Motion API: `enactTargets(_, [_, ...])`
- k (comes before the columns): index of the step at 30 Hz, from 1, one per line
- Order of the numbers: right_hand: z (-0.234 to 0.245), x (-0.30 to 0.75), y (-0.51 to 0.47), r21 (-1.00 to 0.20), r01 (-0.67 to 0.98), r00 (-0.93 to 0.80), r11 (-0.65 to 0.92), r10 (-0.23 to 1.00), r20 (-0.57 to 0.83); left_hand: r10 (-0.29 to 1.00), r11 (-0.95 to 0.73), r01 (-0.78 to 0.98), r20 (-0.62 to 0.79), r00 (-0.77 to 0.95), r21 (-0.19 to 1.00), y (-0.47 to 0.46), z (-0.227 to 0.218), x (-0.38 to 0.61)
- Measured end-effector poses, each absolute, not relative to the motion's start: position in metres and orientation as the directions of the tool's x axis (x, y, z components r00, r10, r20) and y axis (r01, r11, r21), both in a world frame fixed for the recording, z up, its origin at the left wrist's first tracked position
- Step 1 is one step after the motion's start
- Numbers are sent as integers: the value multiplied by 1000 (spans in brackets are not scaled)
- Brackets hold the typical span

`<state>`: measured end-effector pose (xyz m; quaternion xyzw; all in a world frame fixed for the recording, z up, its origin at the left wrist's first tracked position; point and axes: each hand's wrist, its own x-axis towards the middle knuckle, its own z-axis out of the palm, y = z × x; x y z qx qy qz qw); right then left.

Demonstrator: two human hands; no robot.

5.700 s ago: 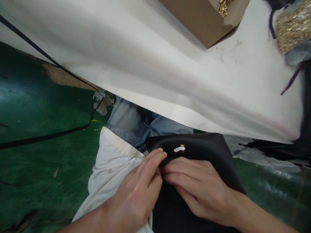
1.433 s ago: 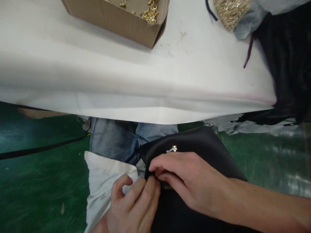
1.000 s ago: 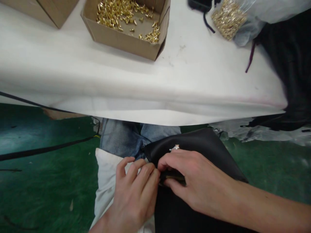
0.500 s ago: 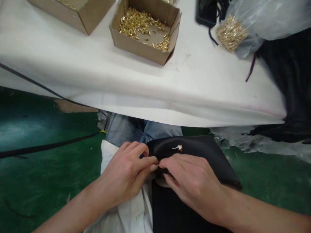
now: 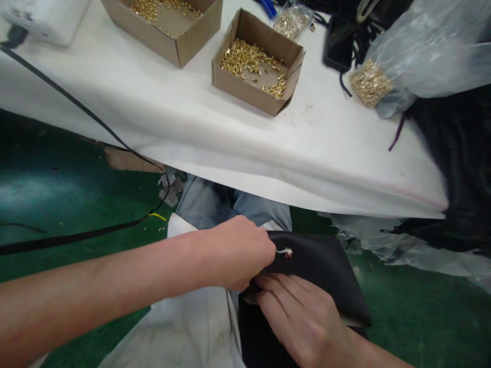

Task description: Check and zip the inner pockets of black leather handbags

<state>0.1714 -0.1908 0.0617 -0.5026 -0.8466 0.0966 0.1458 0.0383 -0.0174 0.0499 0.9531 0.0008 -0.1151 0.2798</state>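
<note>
Across my lap lies a black leather-like piece, folded over, with a small gold metal fitting and a thin white strip on its upper face. My left hand is closed in a fist at the left edge of the piece, right beside the strip; whatever its fingers hold is hidden under the knuckles. Just below it, my right hand has its fingers bent over the fold of the black piece and pinches it. A small pale spot shows under the right fingertips, too covered to name.
Two cardboard boxes with small gold rivet-like parts stand on the white-covered table. Plastic bags of gold parts and black material lie at the right. A black cable hangs down on the left.
My left hand has turned over and moved right, from a fingertip pinch to a fist over the edge. My right hand has shifted slightly down. The view has tilted, showing more of the table.
</note>
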Motion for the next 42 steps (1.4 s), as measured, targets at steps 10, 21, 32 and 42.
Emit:
enactTargets(10, [58,173,-194,-384,828,-405,408,910,92,89,-733,207,-210,974,648,-17,42,46])
enactTargets(21, [48,160,-190,-331,925,-160,186,981,106,556,-83,319,-222,801,944,-31,43,32])
enactTargets(32, [60,163,-136,-646,760,-77,-76,976,-204,614,-241,319,-110,781,917,-17,59,-19])
enactTargets(42, [53,142,-91,-340,937,-216,79,896,-387,560,-598,348,66,826,722,-33,1,-67])
